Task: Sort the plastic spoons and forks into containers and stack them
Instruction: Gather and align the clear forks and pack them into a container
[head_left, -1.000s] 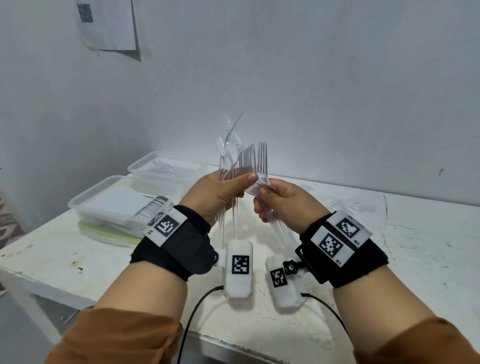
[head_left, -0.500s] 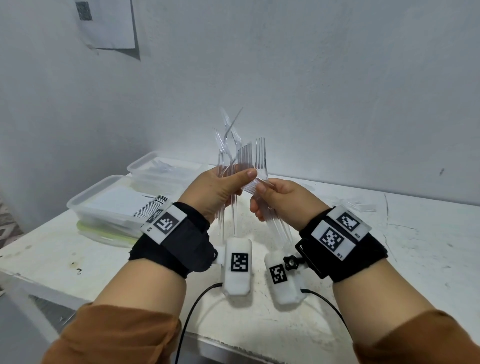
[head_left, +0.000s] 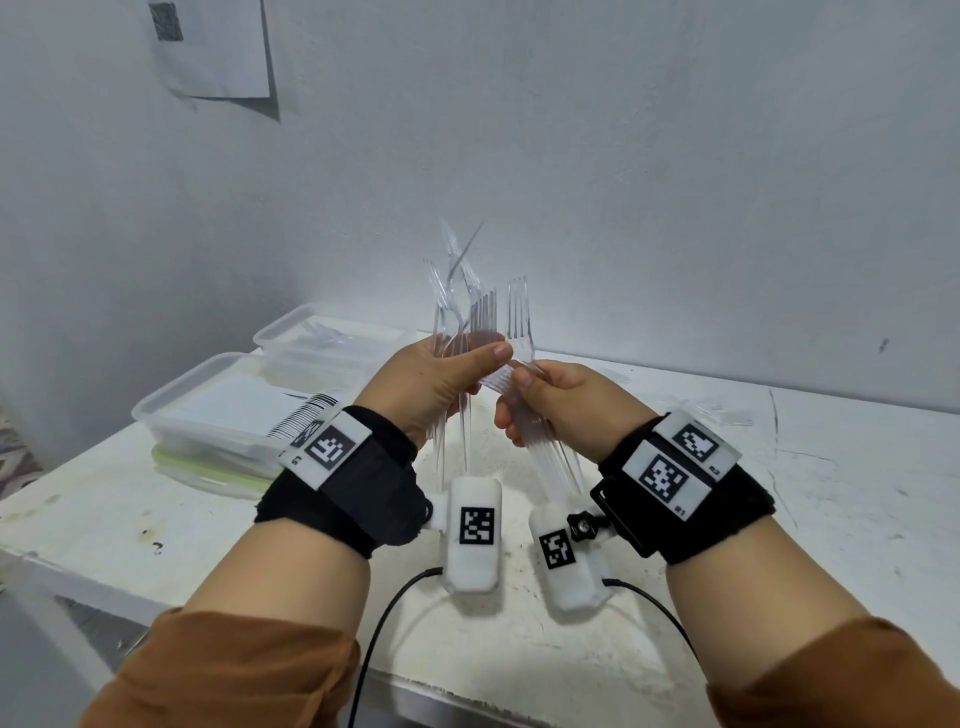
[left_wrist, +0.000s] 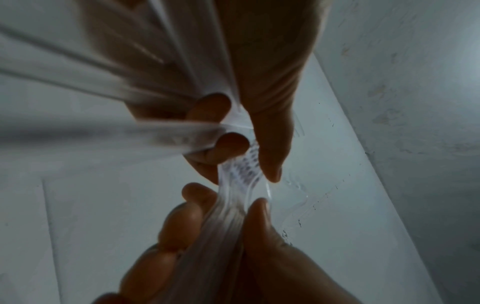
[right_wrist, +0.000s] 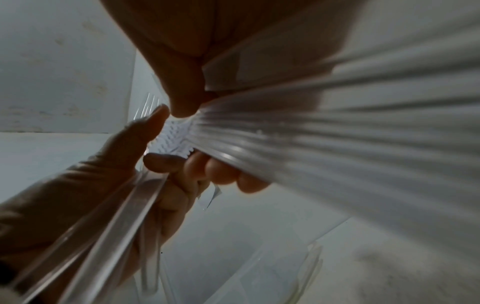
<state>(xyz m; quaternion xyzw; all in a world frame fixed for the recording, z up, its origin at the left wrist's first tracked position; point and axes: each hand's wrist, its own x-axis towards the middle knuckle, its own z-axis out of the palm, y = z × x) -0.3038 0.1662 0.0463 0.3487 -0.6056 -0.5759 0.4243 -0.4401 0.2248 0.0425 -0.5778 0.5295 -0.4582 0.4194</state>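
Note:
Above the table, my left hand (head_left: 480, 364) grips a loose bunch of clear plastic cutlery (head_left: 457, 312) upright, heads fanned out at the top. My right hand (head_left: 524, 395) grips a nested stack of clear forks (head_left: 519, 317), tines up, its thumb on the necks. The two hands meet at the fingertips, and my left thumb (left_wrist: 270, 144) and fingers also pinch the fork stack (left_wrist: 244, 170). In the right wrist view the fork handles (right_wrist: 337, 144) run towards the camera past my right thumb (right_wrist: 182, 92). Which pieces in the left bunch are spoons I cannot tell.
Two clear plastic containers stand at the table's left: the far one (head_left: 270, 338) holds some clear cutlery, the near one (head_left: 150, 410) holds a white barcoded sheet. A few loose clear pieces (head_left: 722, 415) lie by the wall at the right. The white table (head_left: 857, 493) ends close in front.
Both hands stay together at about the same height. The fork stack in my right hand stands a little further apart from the left bunch.

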